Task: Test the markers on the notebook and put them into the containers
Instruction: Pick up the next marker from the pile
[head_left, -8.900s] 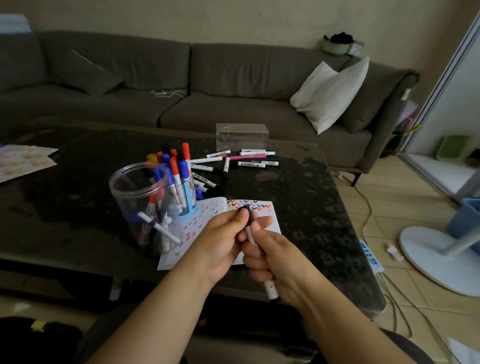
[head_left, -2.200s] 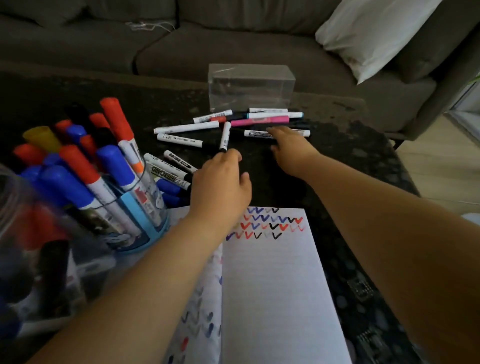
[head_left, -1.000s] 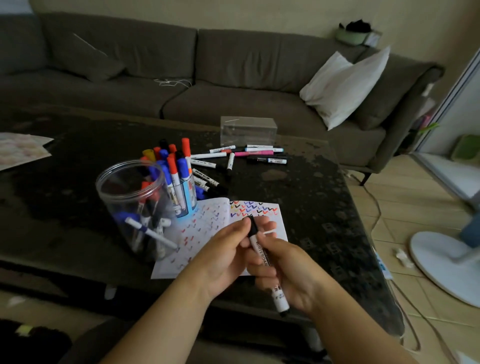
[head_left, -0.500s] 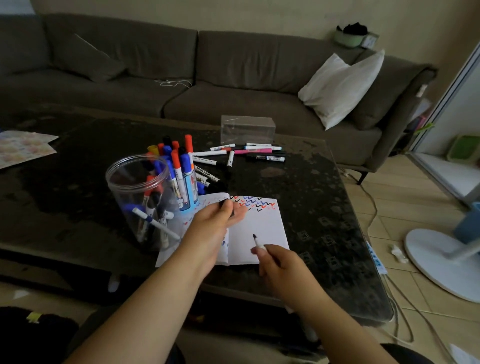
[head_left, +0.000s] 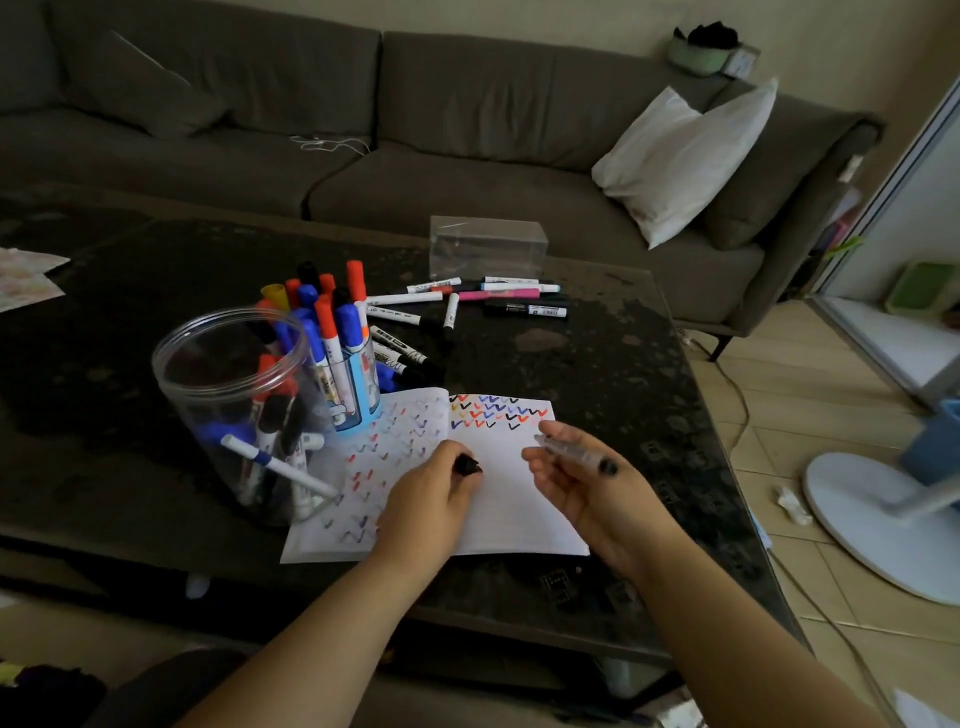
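An open notebook with rows of coloured check marks lies on the dark table. My left hand rests on its left page and pinches a black marker cap. My right hand grips the uncapped marker above the right page, its tip pointing up-left near the marks. A big clear jar with several markers stands at the left. Beside it, a small blue cup is packed with upright markers. Several loose markers lie further back.
A clear rectangular box stands behind the loose markers. The table's right edge drops to a tiled floor with a cable and a white fan base. A grey sofa with a white cushion runs along the back.
The marker fetched from the loose pile has been uncapped; my left hand holds the cap on the page. Since half a second ago my right hand has turned the marker flatter and moved it up-right.
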